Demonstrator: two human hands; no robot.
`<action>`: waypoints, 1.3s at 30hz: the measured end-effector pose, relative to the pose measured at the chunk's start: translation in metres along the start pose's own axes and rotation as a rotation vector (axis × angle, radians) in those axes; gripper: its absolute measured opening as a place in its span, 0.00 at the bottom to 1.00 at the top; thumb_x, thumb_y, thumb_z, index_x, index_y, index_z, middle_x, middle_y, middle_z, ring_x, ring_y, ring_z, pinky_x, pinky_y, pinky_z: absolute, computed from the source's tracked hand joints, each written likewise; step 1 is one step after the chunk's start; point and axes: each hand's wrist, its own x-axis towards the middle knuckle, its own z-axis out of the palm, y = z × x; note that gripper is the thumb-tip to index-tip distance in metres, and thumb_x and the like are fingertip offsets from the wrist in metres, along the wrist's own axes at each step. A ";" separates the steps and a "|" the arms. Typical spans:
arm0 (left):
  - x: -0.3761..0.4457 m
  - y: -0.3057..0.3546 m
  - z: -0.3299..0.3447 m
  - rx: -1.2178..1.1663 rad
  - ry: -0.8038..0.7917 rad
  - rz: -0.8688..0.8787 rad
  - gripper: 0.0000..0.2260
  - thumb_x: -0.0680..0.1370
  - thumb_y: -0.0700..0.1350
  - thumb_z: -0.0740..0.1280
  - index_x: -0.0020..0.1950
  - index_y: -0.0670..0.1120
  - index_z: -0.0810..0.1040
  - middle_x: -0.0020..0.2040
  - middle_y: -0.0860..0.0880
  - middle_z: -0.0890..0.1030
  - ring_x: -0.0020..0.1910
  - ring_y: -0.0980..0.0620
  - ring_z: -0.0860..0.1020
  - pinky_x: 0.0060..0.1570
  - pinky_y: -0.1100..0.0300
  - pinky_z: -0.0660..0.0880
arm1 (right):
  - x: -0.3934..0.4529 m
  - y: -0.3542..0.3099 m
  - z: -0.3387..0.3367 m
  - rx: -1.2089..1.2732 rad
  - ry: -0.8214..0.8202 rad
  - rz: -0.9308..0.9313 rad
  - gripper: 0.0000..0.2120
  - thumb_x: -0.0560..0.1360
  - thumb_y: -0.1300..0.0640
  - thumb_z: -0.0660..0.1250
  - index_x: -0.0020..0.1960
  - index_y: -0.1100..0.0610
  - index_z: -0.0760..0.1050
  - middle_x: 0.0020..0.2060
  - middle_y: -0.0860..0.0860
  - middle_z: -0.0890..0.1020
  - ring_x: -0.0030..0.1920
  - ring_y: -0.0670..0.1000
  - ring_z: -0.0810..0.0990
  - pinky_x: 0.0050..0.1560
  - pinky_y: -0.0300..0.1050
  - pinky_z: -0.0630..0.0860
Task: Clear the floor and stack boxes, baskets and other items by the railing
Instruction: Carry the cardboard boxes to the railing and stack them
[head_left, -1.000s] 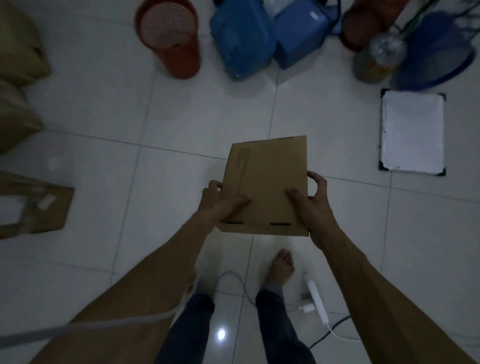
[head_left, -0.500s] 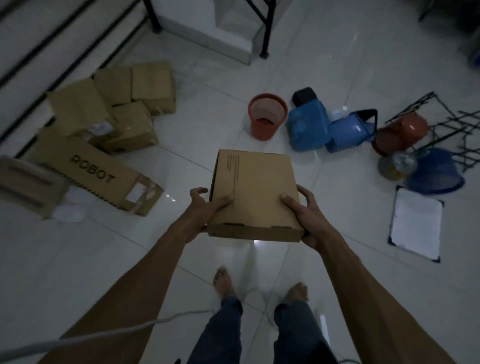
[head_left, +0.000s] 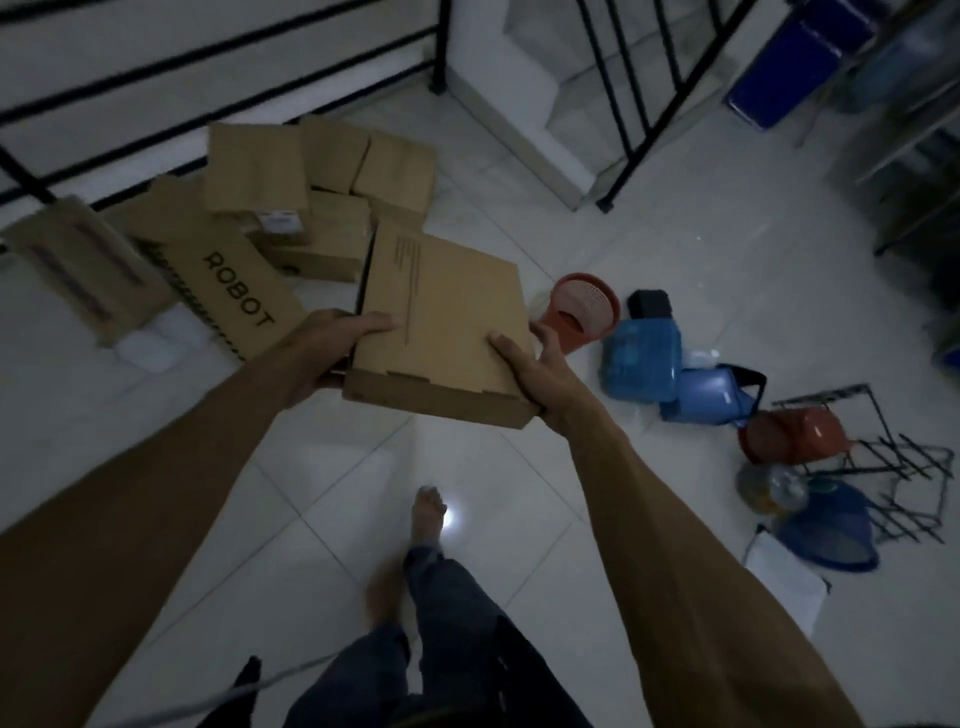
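Cardboard box (head_left: 441, 322) held flat at frame centre; left hand (head_left: 332, 343), right hand (head_left: 540, 369) clamp opposite sides, fingers curled over edges, likely for level carry. Box pile (head_left: 291, 208) by railing (head_left: 208, 67), 10 o'clock.

Single head-worn wide-angle cam, looking forward and steeply down past both forearms at the tiled floor (head_left: 675, 291), close on the hands, black railing (head_left: 441, 47) far, own feet near edge.
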 end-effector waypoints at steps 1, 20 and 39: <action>0.004 0.004 -0.004 -0.020 0.015 0.011 0.16 0.73 0.56 0.75 0.54 0.46 0.81 0.50 0.46 0.85 0.49 0.45 0.83 0.46 0.52 0.81 | 0.011 -0.009 0.006 -0.059 0.004 -0.019 0.42 0.69 0.33 0.73 0.74 0.42 0.56 0.60 0.52 0.77 0.53 0.54 0.82 0.56 0.59 0.81; 0.101 0.092 -0.127 -0.021 0.373 0.183 0.36 0.70 0.51 0.79 0.71 0.52 0.63 0.60 0.51 0.74 0.58 0.49 0.76 0.58 0.53 0.75 | 0.164 -0.220 0.216 -0.446 -0.280 -0.173 0.30 0.74 0.30 0.61 0.68 0.48 0.69 0.58 0.49 0.75 0.57 0.54 0.76 0.56 0.58 0.80; 0.271 0.190 -0.222 -0.139 -0.025 0.070 0.16 0.81 0.52 0.68 0.68 0.63 0.74 0.58 0.65 0.76 0.55 0.65 0.75 0.52 0.66 0.72 | 0.332 -0.314 0.282 -0.333 -0.036 -0.074 0.40 0.67 0.41 0.75 0.72 0.52 0.62 0.64 0.52 0.75 0.63 0.57 0.76 0.63 0.57 0.76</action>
